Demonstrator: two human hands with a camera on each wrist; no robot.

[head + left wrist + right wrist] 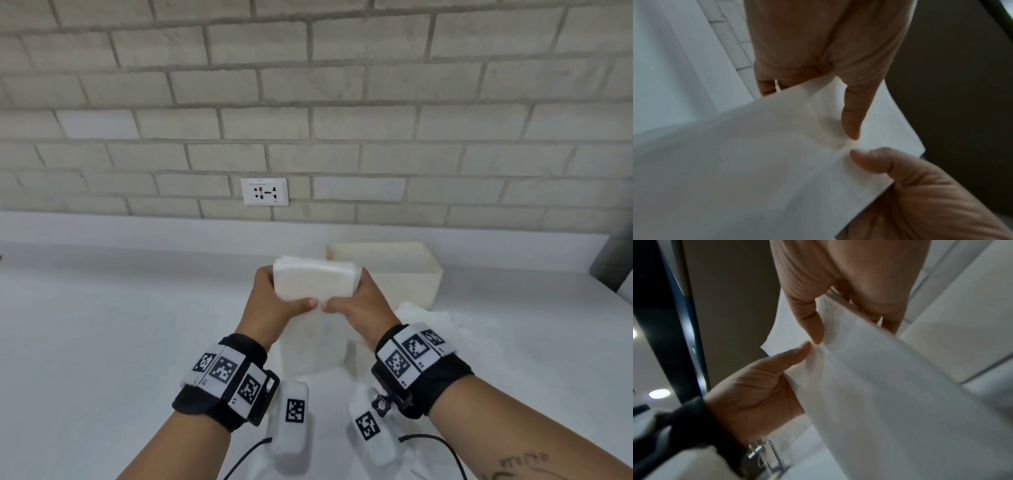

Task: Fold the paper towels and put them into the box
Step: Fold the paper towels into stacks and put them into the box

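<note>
A folded stack of white paper towels (315, 279) is held above the table by both hands. My left hand (275, 299) grips its left end and my right hand (356, 301) grips its right end. Both thumbs lie on the near face and almost meet; the fingers are hidden behind the stack. In the left wrist view the towels (756, 162) fill the frame, and in the right wrist view the towels (890, 394) hang between the two thumbs. The cream open box (404, 286) stands just behind and to the right of the stack.
More loose white towels (424, 318) lie in front of the box, and a flat sheet (308, 346) lies under my hands. The white table (102, 325) runs to a brick wall with a socket (264, 192). A dark object (613, 267) sits at the right edge.
</note>
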